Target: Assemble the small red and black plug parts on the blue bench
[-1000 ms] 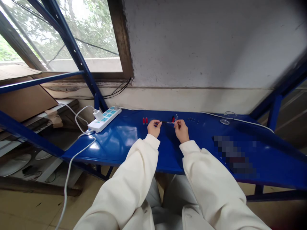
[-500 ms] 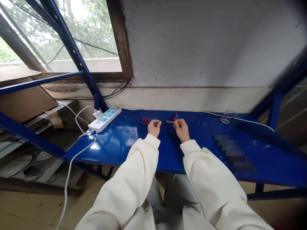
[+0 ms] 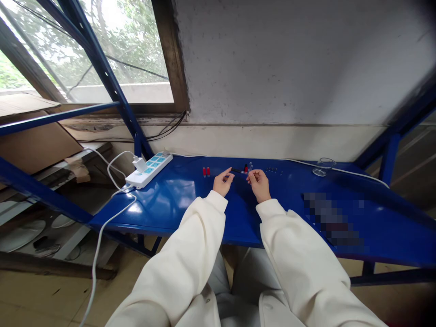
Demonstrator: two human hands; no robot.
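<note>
A thin black-and-clear pen-like rod (image 3: 238, 171) lies level between my two hands, above the blue table (image 3: 190, 209). My right hand (image 3: 259, 184) pinches its clear end between thumb and fingertips. At the black end is my left hand (image 3: 222, 182), its index fingertip touching or very near the tip and its thumb apart below. Beyond the rod stand a small red piece with a black top (image 3: 245, 168) and a small clear piece (image 3: 250, 166). Two small red cylinders (image 3: 206, 172) stand left of my left hand. Their exact kind is too small to tell.
Several tiny clear parts (image 3: 273, 169) lie right of my right hand. A glass cup (image 3: 323, 167) stands farther right, near a pixelated dark object (image 3: 332, 220). On the left, a white power strip (image 3: 150, 170) trails a cable (image 3: 98, 254). Blue frame posts (image 3: 102, 68) flank the table.
My left hand has shifted slightly right and its pinch on the black part has loosened. The black part now sits farther right, with less clear length showing. My right hand stays in place.
</note>
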